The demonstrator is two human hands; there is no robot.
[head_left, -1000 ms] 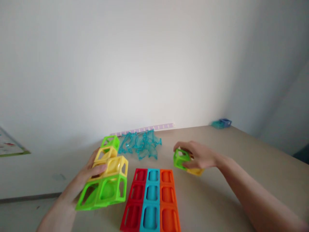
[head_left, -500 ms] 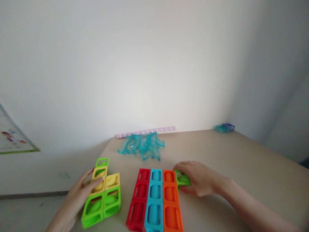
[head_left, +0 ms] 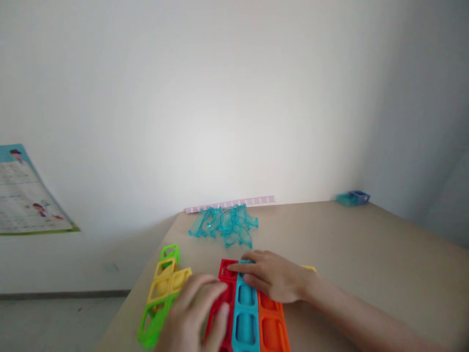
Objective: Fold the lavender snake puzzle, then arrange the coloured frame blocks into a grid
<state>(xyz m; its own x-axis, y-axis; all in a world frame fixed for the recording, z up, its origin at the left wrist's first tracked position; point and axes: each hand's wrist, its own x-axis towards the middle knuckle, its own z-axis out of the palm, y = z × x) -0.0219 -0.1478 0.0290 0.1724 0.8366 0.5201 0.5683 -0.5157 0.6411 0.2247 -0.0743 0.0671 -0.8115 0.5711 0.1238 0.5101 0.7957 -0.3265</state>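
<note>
The left hand point(head_left: 200, 313) lay nearest the camera, palm down, its fingers point(head_left: 220, 320) spread loosely and flat over the near left part of the block mat point(head_left: 246, 313), a slab of red, blue and orange cells joined in three columns. Those fingers covered much of the red column and gripped nothing. The mat lay flat on the table point(head_left: 366, 254), its long axis running away from the camera toward the wall, the red column at its left, blue in the middle, orange at its right.

The right hand point(head_left: 273, 278) rested across the far end of the mat, reaching in from the right, fingers point(head_left: 238, 267) stretched out and pressed on the far red and blue cells, open rather than curled about anything. Just right of that wrist a small yellow piece point(head_left: 309, 268) peeked out; how it sat could not be told.

Left of the mat, just beside the left hand, a green and yellow block cluster point(head_left: 163, 291) lay flat, also stretching away from the camera.

Beyond the mat's far end sat a heap of clear teal pieces point(head_left: 224, 225), and behind it a lilac strip point(head_left: 230, 203) along the wall. Far right of the mat, at the table's corner, stood a small blue box point(head_left: 353, 197).
</note>
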